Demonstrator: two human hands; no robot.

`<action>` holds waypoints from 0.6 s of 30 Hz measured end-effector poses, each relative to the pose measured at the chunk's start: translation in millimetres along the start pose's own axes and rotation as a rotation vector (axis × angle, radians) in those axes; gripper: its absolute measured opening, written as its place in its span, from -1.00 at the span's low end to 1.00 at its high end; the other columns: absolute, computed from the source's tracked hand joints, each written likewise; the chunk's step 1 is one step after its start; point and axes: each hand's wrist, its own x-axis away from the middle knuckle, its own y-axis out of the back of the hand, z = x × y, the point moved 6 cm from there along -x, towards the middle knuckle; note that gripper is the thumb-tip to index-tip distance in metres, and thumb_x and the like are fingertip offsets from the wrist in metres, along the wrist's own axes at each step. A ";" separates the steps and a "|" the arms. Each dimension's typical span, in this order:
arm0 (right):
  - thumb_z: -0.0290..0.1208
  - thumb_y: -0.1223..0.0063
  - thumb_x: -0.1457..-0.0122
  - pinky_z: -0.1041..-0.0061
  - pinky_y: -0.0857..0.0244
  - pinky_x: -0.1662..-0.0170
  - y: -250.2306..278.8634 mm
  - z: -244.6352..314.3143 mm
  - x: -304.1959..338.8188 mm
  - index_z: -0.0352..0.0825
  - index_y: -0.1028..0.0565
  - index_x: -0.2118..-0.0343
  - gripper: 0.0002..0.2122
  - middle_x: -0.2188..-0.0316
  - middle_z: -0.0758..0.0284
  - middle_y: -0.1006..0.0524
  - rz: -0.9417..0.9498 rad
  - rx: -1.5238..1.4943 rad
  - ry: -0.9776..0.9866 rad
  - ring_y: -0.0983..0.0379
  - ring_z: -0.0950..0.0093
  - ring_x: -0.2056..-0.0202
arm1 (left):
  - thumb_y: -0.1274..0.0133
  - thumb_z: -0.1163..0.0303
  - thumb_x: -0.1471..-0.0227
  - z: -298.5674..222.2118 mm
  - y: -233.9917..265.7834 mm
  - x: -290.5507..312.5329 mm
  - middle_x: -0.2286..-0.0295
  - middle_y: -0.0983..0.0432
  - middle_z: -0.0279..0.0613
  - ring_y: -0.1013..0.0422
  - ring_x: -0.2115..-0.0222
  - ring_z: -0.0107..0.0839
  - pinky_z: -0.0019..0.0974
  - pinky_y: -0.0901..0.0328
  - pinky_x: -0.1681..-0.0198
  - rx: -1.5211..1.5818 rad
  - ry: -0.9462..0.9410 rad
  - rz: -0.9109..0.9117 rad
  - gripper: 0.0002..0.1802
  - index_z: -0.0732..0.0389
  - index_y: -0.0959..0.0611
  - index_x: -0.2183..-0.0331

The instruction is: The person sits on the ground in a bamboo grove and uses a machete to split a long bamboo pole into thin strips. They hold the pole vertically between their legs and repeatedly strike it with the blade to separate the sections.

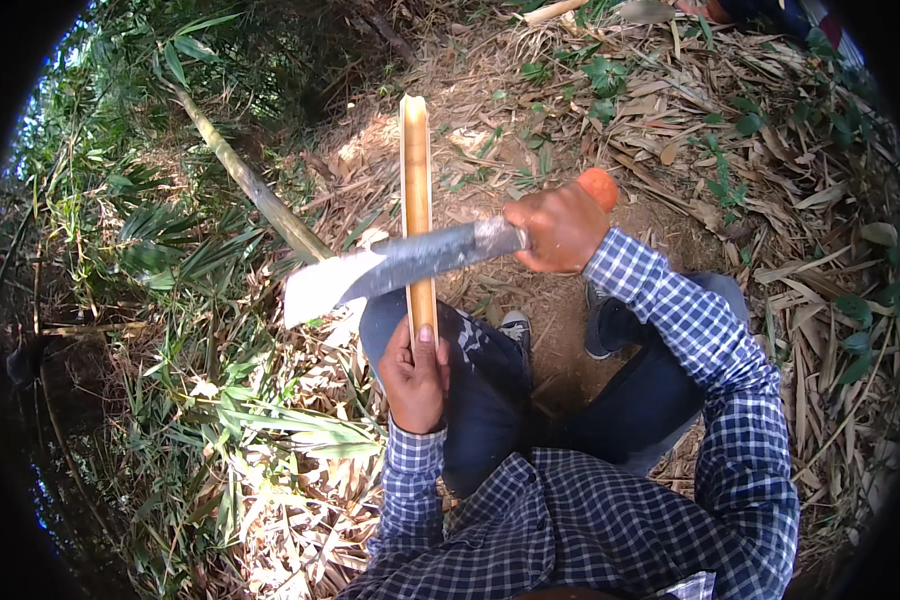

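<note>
My left hand [416, 377] is closed round the lower end of a split bamboo piece [416, 190], thumb on its hollow inner face. The piece points away from me, its pale channel turned up. In my right hand [560, 230] is a machete [420, 256], gripped by its orange handle [599, 187]. Its broad blade lies across the bamboo in this view, tip toward the left and glaring in the sun. Whether the blade touches the bamboo I cannot tell. Part of the bamboo is hidden behind the blade.
A long bamboo pole [250, 188] slants at the left among green leaves. Dry leaves [660, 150] and small green plants cover the ground around my bent legs [630, 410]. At the upper right edge, dark clothing [770, 12] shows, perhaps of another person.
</note>
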 end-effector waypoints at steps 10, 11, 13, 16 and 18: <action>-0.24 -0.21 0.08 0.23 -0.40 0.53 -19.2 -4.7 0.1 -0.28 -0.53 0.40 -0.76 0.65 0.25 -0.54 0.080 0.006 -0.086 -0.51 0.29 0.62 | 0.14 0.23 -0.29 11.9 1.4 9.3 0.66 -0.29 -0.43 -0.12 0.81 -0.71 -0.60 -0.01 0.78 0.009 0.085 0.002 -0.67 0.28 -0.48 0.08; -0.26 -0.22 0.10 0.24 -0.39 0.53 -18.8 -12.2 -1.7 -0.27 -0.53 0.43 -0.78 0.65 0.25 -0.53 0.067 0.015 -0.111 -0.50 0.29 0.63 | 0.14 0.23 -0.29 12.8 1.9 11.4 0.66 -0.29 -0.43 -0.12 0.81 -0.71 -0.60 -0.01 0.78 0.009 0.101 0.009 -0.66 0.29 -0.48 0.07; -0.28 -0.23 0.11 0.28 -0.39 0.54 -8.4 -32.1 -6.6 -0.25 -0.54 0.44 -0.80 0.70 0.25 -0.50 0.029 0.036 -0.276 -0.48 0.32 0.66 | 0.14 0.23 -0.29 17.4 3.4 18.6 0.67 -0.29 -0.42 -0.11 0.81 -0.71 -0.59 -0.01 0.78 -0.003 0.097 0.028 -0.65 0.30 -0.48 0.07; -0.27 -0.23 0.10 0.29 -0.39 0.55 -2.0 -35.4 -2.9 -0.24 -0.56 0.42 -0.80 0.73 0.26 -0.48 -0.020 -0.033 -0.363 -0.48 0.32 0.67 | 0.13 0.23 -0.29 21.4 2.5 27.6 0.67 -0.28 -0.42 -0.10 0.82 -0.71 -0.59 -0.01 0.79 0.048 0.117 0.045 -0.64 0.31 -0.48 0.06; -0.29 -0.20 0.07 0.29 -0.39 0.55 -8.5 -17.8 -0.5 -0.28 -0.55 0.42 -0.81 0.73 0.26 -0.48 -0.033 -0.032 -0.115 -0.47 0.32 0.68 | 0.13 0.23 -0.29 18.3 4.8 19.9 0.68 -0.28 -0.42 -0.10 0.82 -0.71 -0.59 -0.01 0.79 0.066 0.072 0.032 -0.64 0.31 -0.47 0.05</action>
